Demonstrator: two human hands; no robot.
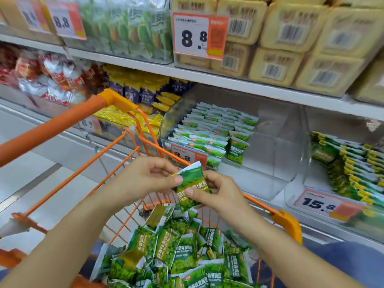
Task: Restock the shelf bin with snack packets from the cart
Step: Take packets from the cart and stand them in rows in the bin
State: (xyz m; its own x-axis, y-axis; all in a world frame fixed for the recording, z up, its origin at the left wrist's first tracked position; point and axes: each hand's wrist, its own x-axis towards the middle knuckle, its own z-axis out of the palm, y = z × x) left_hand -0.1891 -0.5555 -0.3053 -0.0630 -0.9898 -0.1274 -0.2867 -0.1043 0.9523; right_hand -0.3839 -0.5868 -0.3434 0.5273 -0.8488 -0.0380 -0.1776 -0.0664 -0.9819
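I hold one green snack packet [192,187] above the far edge of the orange cart [287,222], pinched at its left side by my left hand [145,177] and at its lower right by my right hand [218,191], both narrowed to thumb-and-finger grips with nothing else in them. Risk, as I judge it: the slick film could slip from such shallow pinches during the reach and drop back onto the loose packets [182,252] heaped in the cart, or a crooked placement could topple the rows standing along the left wall of the clear shelf bin [270,146].
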